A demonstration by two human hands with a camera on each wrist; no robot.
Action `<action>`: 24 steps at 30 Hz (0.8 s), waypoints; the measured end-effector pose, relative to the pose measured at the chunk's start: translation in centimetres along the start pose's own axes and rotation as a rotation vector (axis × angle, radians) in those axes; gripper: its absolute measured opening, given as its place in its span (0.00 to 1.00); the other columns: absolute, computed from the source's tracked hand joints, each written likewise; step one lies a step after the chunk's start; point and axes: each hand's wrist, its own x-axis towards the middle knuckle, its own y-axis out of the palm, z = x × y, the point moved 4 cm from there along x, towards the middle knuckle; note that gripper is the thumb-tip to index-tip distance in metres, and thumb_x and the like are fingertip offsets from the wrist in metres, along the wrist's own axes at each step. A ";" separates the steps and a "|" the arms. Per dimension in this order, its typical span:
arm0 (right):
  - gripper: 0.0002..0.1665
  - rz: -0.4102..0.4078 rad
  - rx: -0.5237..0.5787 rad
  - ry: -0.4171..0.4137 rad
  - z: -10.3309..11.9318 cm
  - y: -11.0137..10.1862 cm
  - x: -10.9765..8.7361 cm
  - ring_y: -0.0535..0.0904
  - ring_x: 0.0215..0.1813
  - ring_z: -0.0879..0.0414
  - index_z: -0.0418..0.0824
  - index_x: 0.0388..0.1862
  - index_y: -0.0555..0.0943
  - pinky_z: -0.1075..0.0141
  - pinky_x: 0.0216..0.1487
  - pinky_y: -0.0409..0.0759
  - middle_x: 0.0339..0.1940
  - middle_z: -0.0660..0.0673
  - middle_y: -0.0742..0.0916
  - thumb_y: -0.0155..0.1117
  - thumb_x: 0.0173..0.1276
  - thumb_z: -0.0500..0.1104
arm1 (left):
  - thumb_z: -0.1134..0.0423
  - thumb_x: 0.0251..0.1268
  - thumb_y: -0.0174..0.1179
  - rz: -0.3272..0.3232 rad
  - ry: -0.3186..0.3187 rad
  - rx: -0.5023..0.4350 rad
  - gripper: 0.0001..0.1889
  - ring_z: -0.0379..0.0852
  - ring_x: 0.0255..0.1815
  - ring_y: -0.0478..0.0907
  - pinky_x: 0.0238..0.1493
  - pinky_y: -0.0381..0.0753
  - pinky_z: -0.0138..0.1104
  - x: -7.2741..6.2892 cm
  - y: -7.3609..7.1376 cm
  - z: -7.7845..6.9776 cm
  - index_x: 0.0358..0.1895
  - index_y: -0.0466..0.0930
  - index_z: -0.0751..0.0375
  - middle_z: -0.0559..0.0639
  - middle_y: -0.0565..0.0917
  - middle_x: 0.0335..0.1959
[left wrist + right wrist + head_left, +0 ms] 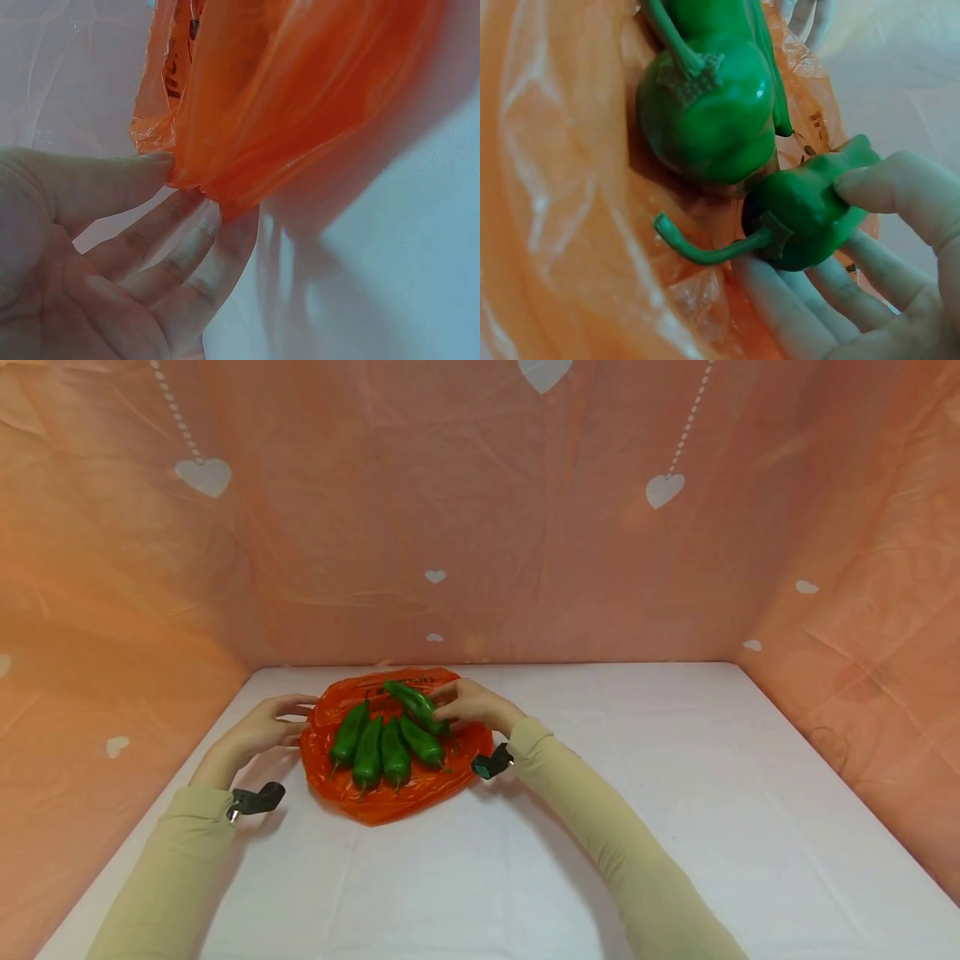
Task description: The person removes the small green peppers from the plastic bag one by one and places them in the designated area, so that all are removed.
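An orange-red plastic bag lies spread on the white table, with several green peppers fanned out side by side on it. My left hand is at the bag's left edge and pinches the plastic between thumb and fingers. At the bag's right side my right hand holds another green pepper, tilted across the far end of the row. The thumb lies on top of that pepper and the fingers pass beneath it, its curved stem pointing away from the palm.
Peach-coloured cloth with white hearts walls the table at the back and both sides. A dark wrist mount sits on the left sleeve, and another mount on the right one, close to the bag's edge.
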 end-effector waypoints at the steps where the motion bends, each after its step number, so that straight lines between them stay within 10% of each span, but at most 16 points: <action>1: 0.30 -0.003 0.011 -0.008 0.0 -0.1 0.0 0.80 0.43 0.54 0.34 0.65 0.71 0.61 0.41 0.84 0.57 0.37 0.79 0.63 0.63 0.31 | 0.69 0.69 0.53 0.000 0.001 -0.004 0.27 0.66 0.54 0.75 0.47 0.82 0.43 0.0 0.0 0.0 0.69 0.60 0.71 0.76 0.65 0.63; 24: 0.31 -0.042 0.381 -0.104 1.3 -1.7 -1.6 0.81 0.45 0.51 0.35 0.69 0.66 0.47 0.57 0.75 0.57 0.33 0.78 0.58 0.67 0.29 | 0.70 0.69 0.52 -0.005 0.007 -0.002 0.26 0.66 0.53 0.76 0.46 0.82 0.42 -0.2 0.1 0.0 0.68 0.60 0.72 0.76 0.66 0.62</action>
